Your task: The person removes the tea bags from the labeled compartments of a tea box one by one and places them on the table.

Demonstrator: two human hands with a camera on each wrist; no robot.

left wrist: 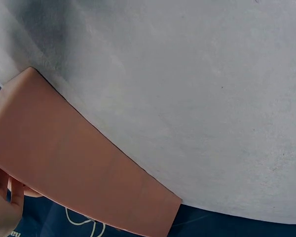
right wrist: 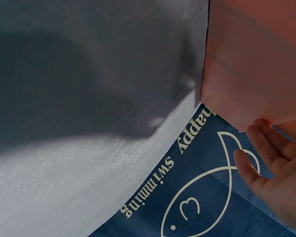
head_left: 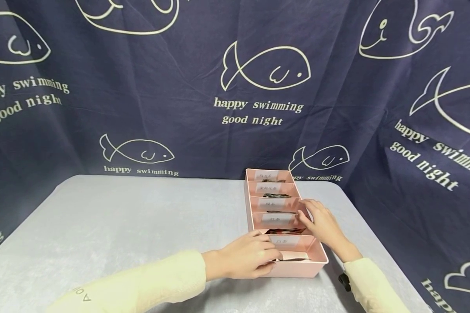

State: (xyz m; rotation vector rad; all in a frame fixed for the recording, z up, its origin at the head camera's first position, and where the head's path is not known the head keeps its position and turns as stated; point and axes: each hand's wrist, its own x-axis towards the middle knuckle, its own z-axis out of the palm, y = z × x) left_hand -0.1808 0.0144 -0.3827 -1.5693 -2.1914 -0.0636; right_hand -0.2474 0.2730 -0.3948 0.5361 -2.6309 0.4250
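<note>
A long pink divided box stands at the right of the table, split crosswise into several compartments with white paper labels. Flat dark packets lie in them, one a reddish packet and another a thin dark packet in the nearest compartment. My left hand lies over the near left corner, its fingers bent over the rim beside that thin packet. Its fingertips are partly hidden, and I cannot tell whether they pinch the packet. My right hand rests at the right rim, fingers spread loosely over the middle compartments.
A grey-white table extends to the left of the box. Dark blue cloth with fish drawings and lettering hangs behind and along both sides. A small black object shows by the right sleeve.
</note>
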